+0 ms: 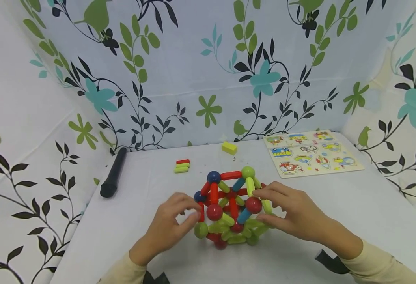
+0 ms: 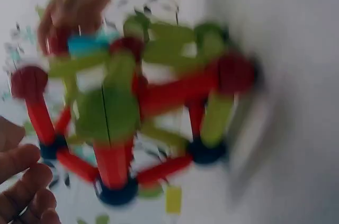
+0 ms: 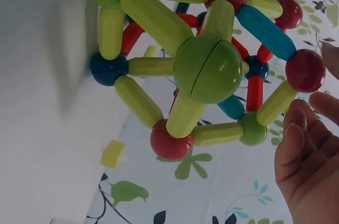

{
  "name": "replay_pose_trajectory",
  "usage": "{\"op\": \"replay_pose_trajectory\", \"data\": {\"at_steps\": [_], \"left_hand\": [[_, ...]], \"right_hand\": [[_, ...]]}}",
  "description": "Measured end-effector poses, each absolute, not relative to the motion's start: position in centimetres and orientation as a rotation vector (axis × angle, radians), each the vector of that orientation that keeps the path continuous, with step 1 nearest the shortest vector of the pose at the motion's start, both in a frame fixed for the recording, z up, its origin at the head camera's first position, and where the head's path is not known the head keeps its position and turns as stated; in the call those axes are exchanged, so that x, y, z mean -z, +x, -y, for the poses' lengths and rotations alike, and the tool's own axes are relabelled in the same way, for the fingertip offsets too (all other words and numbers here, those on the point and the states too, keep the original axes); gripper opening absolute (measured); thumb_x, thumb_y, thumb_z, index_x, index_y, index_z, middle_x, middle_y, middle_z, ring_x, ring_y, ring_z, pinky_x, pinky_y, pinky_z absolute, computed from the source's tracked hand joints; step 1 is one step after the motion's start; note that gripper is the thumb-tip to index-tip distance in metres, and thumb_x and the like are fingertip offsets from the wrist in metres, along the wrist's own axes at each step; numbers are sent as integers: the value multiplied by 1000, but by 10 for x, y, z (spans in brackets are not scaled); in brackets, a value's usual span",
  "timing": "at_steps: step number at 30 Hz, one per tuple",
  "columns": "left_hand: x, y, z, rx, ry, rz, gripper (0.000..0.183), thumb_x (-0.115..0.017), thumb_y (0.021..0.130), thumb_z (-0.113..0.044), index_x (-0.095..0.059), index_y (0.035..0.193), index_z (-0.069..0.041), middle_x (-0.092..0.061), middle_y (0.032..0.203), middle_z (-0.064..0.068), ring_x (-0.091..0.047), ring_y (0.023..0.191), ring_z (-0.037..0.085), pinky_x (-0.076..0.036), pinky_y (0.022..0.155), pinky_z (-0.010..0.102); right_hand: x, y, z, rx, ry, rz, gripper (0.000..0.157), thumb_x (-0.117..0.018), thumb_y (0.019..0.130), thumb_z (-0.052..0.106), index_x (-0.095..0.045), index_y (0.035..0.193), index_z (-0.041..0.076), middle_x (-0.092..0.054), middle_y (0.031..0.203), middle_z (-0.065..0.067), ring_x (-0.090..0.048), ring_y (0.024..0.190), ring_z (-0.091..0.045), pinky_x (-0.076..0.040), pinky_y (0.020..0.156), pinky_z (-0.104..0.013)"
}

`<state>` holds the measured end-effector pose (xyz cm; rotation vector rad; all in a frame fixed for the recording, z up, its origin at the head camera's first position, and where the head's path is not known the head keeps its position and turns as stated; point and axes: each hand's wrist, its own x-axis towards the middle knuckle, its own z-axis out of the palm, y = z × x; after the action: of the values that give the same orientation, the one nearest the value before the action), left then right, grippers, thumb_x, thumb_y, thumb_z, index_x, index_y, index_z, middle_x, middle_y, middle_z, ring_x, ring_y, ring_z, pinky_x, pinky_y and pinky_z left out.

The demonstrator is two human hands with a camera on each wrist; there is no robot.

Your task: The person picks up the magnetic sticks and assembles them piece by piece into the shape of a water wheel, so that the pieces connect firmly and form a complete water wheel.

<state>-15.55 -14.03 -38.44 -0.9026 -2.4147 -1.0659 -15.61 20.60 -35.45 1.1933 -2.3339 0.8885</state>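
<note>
A magnetic stick-and-ball structure (image 1: 232, 195) stands on the white table between my hands. Its sticks are red, lime green and blue; red, green and dark blue balls join them at the corners. At its left side is my left hand (image 1: 174, 219), thumb and fingers loosely bent near a dark blue ball (image 1: 199, 197). My right hand (image 1: 293, 211) is spread at the right side, fingertips right at a red ball (image 3: 305, 70) and the lime stick (image 3: 276, 102) beside it. The left wrist view is blurred, with the left fingers (image 2: 24, 163) beside the structure's red sticks.
Behind the structure lie a few short red and lime sticks (image 1: 181, 166) and a yellow block (image 1: 229, 148). A picture puzzle board (image 1: 321, 171) is at the back right. At the left edge lies a black microphone-shaped object (image 1: 113, 173). Leaf-patterned cloth (image 1: 179, 79) rises behind the table.
</note>
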Motion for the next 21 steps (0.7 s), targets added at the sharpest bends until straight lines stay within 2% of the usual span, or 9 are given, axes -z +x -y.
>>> {"op": "replay_pose_trajectory", "data": {"at_steps": [3, 6, 10, 16, 21], "left_hand": [[390, -195, 154, 887, -683, 2581, 19, -75, 91, -13, -74, 110, -12, -71, 101, -1, -63, 92, 19, -56, 73, 32], [400, -241, 165, 628, -472, 2792, 30, -72, 93, -15, -71, 122, -9, -71, 112, 8, -64, 102, 26, -57, 86, 40], [418, -287, 173, 352, -406, 2979, 34, -68, 95, -9, -67, 128, -3, -69, 120, 16, -61, 107, 33, -53, 96, 48], [432, -311, 174, 144, -466, 3042, 26, -63, 98, -5, -70, 122, -2, -71, 115, 17, -60, 104, 33, -53, 99, 47], [434, -317, 173, 79, -451, 3021, 19, -62, 98, -4, -74, 112, 0, -69, 104, 16, -61, 97, 32, -55, 94, 46]], "right_hand": [[353, -153, -210, -912, 1130, 2355, 50, -82, 87, 32, -65, 132, 19, -66, 106, 5, -56, 78, -3, -49, 60, -16], [352, -151, -214, -930, 1081, 2361, 52, -84, 85, 26, -66, 132, 20, -66, 101, 8, -54, 77, -1, -49, 60, -17], [352, -149, -219, -928, 1071, 2366, 51, -84, 85, 24, -66, 132, 21, -64, 99, 11, -53, 75, -1, -48, 59, -17], [353, -149, -222, -928, 1101, 2345, 42, -81, 88, 25, -68, 127, 23, -65, 102, 12, -52, 75, 0, -46, 59, -14], [354, -150, -227, -924, 1119, 2324, 36, -80, 90, 24, -70, 124, 23, -65, 103, 13, -51, 73, 1, -45, 62, -11]]}}
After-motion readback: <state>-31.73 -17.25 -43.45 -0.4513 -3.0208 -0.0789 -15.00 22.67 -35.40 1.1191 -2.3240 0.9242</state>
